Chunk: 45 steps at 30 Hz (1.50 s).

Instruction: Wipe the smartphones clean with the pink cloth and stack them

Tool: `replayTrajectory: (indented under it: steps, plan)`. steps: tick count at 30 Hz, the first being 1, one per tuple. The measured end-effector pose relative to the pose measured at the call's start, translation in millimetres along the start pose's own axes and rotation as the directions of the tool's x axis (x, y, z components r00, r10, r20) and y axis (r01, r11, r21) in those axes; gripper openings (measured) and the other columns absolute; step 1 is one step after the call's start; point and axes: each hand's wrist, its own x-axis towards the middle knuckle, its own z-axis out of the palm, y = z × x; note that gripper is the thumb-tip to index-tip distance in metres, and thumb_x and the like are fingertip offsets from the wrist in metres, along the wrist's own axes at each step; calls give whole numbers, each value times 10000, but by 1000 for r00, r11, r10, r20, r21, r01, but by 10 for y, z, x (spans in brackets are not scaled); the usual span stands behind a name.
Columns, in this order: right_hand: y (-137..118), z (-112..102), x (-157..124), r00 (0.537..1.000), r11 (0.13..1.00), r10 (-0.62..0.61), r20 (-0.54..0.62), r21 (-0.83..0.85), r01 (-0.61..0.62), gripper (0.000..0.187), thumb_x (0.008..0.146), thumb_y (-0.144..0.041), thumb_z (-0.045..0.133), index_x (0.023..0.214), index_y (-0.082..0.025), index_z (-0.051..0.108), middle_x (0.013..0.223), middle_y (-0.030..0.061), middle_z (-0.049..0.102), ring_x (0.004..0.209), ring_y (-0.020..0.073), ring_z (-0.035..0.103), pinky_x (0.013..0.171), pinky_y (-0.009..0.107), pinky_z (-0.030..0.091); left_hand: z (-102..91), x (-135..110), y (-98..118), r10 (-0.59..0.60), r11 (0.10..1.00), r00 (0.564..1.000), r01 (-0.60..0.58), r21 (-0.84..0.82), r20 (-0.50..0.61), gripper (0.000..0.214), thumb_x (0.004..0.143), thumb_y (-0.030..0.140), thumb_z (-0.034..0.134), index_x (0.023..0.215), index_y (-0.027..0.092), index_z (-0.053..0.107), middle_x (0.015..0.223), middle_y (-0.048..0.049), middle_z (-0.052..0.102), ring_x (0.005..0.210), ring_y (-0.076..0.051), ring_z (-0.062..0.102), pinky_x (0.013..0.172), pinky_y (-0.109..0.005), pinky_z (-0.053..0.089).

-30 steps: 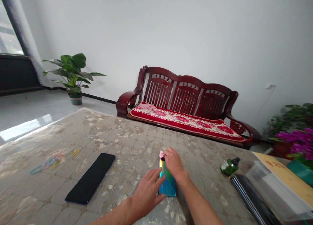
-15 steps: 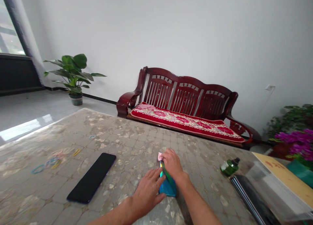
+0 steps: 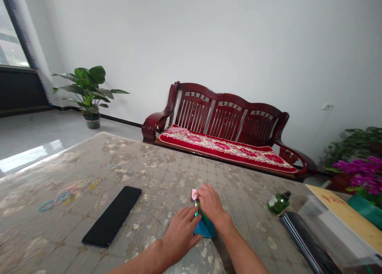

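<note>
A shiny blue-green phone [image 3: 204, 229] lies on the table in front of me, partly covered by both hands. My left hand [image 3: 182, 226] holds its left side, with the thumb at the near end and the fingers along the edge. Over the far part of the phone, my right hand [image 3: 209, 202] presses a small pink cloth [image 3: 194, 194] with bent fingers. Only a corner of the cloth sticks out past the fingertips. To the left rests a black phone [image 3: 113, 216], screen up, apart from both hands.
Coloured rubber bands [image 3: 65, 195] lie at the left of the patterned tablecloth [image 3: 155, 174]. At right stand a green bottle [image 3: 279, 202], a long black case [image 3: 304, 238] and a clear box [image 3: 331, 226]. Beyond the table is a wooden bench [image 3: 223, 119].
My right hand has slid slightly toward me along the blue-green phone with the pink cloth. My left hand stays nearly in place.
</note>
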Motion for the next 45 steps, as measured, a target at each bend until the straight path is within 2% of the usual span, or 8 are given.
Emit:
replayTrajectory:
  steps: [4,7,14,19,22,31,40,45]
  plan:
    - [11,14,-197,997,995,-75,14,63,74,311,907,-56,473,896,-236,726,910,17,652,923,169,548,836,252,383,-5,7,2,4,1000,1000,-4,1,6,449,829,351,714,1239,221,585,1338,-84,595,1221,-293,543,1065,-432,420]
    - [44,30,-272,997,993,-76,-20,84,78,282,919,-81,480,879,-233,715,907,17,643,919,169,549,826,251,384,-4,8,0,23,1000,1000,-23,-2,-4,437,842,351,702,1240,222,575,1334,-75,597,1210,-288,546,1051,-424,430]
    - [78,-35,-63,999,999,43,-11,23,-43,306,892,-54,473,864,-223,727,919,33,666,920,179,563,841,254,389,-28,-2,-1,16,1000,1000,-16,-5,3,375,847,365,694,1184,236,591,1297,-63,613,1142,-278,579,1010,-420,458]
    - [99,-70,-213,998,997,-56,6,61,56,310,882,-45,481,867,-233,728,895,22,657,907,171,560,817,250,388,-52,-12,17,21,1000,1000,-21,-15,-11,384,844,339,694,1196,238,579,1312,-60,604,1161,-281,570,1013,-421,458]
    - [140,-61,-314,998,995,-59,-5,82,59,290,875,-52,498,890,-234,724,911,20,658,914,170,561,828,251,391,-37,-13,12,28,1000,999,-28,-14,-18,359,853,341,683,1183,243,582,1304,-56,608,1145,-279,577,1002,-421,464]
    - [305,5,-13,990,992,124,-67,35,-122,250,891,-87,505,848,-214,716,917,40,670,929,179,572,850,250,399,-10,-14,-15,30,1000,999,-30,4,-23,388,867,354,678,1223,245,572,1326,-68,598,1161,-279,577,1010,-424,463]
    - [344,-39,-276,999,997,30,-40,76,-27,286,884,-80,479,837,-228,719,888,25,649,913,164,572,823,232,395,-14,-13,-9,29,1000,999,-29,8,-18,375,877,366,665,1223,252,579,1331,-70,601,1163,-280,578,1009,-428,467]
    - [359,-51,-96,995,994,99,-30,50,-98,282,889,-86,479,834,-217,722,895,39,665,914,174,582,834,243,396,9,-11,-17,24,1000,1000,-24,17,-3,409,867,357,682,1247,244,580,1343,-77,596,1178,-285,579,1030,-430,460]
